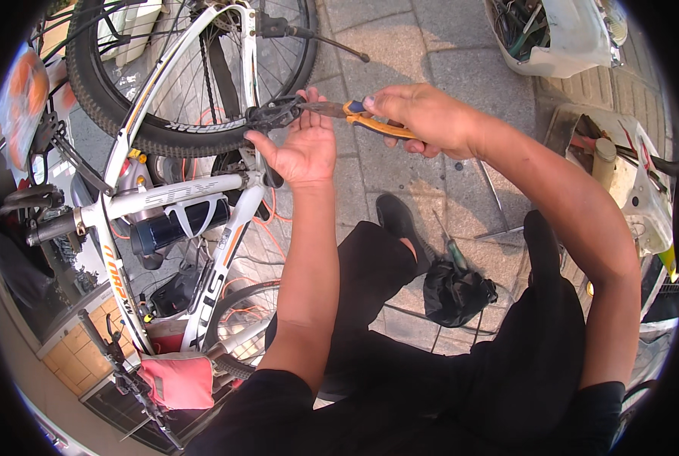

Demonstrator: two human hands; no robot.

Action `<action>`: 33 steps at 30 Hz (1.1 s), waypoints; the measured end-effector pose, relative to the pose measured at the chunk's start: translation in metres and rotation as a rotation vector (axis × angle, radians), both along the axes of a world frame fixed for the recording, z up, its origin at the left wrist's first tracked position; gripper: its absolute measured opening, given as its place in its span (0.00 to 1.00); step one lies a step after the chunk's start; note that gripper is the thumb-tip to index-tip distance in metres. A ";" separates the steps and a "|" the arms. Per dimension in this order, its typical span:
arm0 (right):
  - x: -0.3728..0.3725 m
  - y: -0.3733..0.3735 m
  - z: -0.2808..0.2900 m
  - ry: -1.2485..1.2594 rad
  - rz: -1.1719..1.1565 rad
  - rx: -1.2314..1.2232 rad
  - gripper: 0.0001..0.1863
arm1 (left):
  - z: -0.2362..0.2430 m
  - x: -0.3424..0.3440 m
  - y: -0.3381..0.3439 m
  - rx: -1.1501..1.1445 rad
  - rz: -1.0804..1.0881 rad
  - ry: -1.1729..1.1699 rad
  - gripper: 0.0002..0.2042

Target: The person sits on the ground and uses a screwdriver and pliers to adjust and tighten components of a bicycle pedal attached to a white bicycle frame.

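Observation:
A pair of pliers [381, 125] with yellow and blue handles is gripped in my right hand [419, 114]. Its dark jaws point left, at the edge of a black bicycle part that looks like a pedal [272, 115]; whether they bite on it I cannot tell. My left hand [305, 148] lies palm up beside and partly under that part, thumb spread and fingers stretched behind the plier jaws. The white bicycle frame [180, 191] is on the left, its rear wheel [184, 140] beyond the pedal.
A black bag [457, 292] with a green-handled tool sits on the paving between my feet. White tool containers [560, 57] stand at the far right, another tool-filled bin [613, 163] nearer. A kickstand [332, 44] juts from the bicycle. Orange cord [272, 205] trails below the frame.

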State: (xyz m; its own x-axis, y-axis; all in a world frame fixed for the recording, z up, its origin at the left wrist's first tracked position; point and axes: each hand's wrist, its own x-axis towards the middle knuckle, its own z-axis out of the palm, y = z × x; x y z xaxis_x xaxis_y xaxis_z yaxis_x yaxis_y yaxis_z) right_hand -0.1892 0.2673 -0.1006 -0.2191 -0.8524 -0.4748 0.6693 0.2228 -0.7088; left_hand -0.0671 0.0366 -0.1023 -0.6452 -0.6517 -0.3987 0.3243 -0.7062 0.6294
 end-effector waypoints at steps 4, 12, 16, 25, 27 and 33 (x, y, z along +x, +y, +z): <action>-0.009 0.001 0.006 0.287 0.035 -0.008 0.26 | 0.002 -0.002 -0.024 0.032 -0.021 -0.038 0.58; -0.030 0.002 0.022 0.807 0.219 0.034 0.25 | 0.013 -0.019 -0.035 0.034 -0.083 -0.138 0.48; -0.032 -0.007 0.019 1.227 0.328 0.068 0.23 | 0.016 -0.016 -0.036 0.025 -0.059 -0.204 0.48; -0.014 -0.029 0.030 1.601 0.331 0.093 0.13 | 0.028 -0.022 -0.027 0.062 0.029 -0.209 0.44; -0.014 -0.026 0.019 1.452 0.252 0.094 0.12 | 0.029 -0.019 -0.028 0.080 0.031 -0.213 0.45; -0.010 -0.027 -0.012 1.243 -0.038 -0.078 0.12 | 0.027 -0.022 -0.028 0.088 0.000 -0.232 0.48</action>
State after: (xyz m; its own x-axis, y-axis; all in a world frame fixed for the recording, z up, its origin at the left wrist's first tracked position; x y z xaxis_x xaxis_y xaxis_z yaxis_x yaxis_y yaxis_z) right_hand -0.1995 0.2403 -0.1128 -0.5087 -0.8521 0.1234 -0.4587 0.1469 -0.8764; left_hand -0.0892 0.0086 -0.0755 -0.5302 -0.6076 -0.5914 0.1781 -0.7618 0.6229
